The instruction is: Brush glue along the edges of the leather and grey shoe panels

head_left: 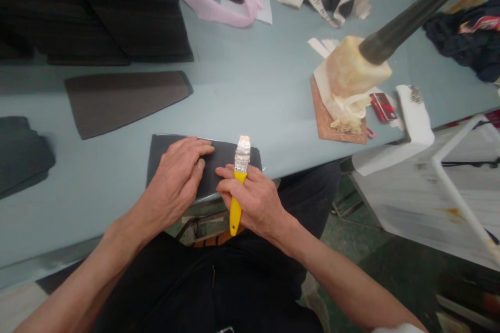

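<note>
Grey-blue desk (250, 88) carries a dark fabric piece (219, 158) at its near edge, left hand (175, 177) pressed flat on it, grip open, right hand (253, 200) grip closed around a yellow-handled brush (242, 158), bristles over the fabric's right end.

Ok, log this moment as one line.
left hand: flat on dark piece | right hand: holds yellow-handled brush | bristles: at piece's far edge

The right hand (258, 203) hid the middle of the yellow-handled brush (242, 156). The left hand (175, 182) covered part of the dark fabric piece (222, 158). At one o'clock, a dark rod (414, 13) ran off-frame.
</note>
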Motion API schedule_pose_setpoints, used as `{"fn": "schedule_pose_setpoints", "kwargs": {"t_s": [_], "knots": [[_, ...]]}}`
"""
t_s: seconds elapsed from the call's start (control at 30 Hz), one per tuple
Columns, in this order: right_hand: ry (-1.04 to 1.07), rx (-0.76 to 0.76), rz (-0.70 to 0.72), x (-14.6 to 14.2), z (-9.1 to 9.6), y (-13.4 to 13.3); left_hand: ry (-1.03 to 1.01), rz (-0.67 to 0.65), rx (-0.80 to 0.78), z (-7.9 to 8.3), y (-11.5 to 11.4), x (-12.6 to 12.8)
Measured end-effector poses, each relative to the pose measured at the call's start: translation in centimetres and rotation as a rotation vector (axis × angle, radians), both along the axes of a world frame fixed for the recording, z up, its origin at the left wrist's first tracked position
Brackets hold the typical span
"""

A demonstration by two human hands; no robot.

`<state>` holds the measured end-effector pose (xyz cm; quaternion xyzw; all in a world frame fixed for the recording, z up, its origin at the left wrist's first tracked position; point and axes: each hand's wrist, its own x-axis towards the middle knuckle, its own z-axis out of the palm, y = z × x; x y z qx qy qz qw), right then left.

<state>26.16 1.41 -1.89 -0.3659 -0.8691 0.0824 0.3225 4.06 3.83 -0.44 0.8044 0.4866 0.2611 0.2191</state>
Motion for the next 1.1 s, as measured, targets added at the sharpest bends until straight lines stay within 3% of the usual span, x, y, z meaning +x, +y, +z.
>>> {"fn": "schedule_pose_setpoints", "kwargs": {"t_s": [0.2, 0.37, 0.73, 0.97, 1.1], "knots": [[-0.065, -0.044, 0.005, 1.0, 0.6, -1.1, -0.017, 0.002, -0.009, -0.3, -0.1, 0.2], [-0.062, 0.007, -0.010, 0.7, 0.5, -1.3, -0.019, 0.009, -0.023, -0.4, -0.1, 0.2], [0.052, 0.002, -0.107, 1.8, 1.0, 0.5, -0.015, 0.001, 0.014, -0.8, -0.1, 0.3], [-0.063, -0.110, -0.209, 0.4, 0.2, 1.1, -0.013, 0.020, 0.008, -0.8, -0.3, 0.4], [-0.045, -0.102, -0.226, -0.2, -0.3, 1.2, -0.022, 0.037, -0.021, -0.7, -0.3, 0.5]]}}
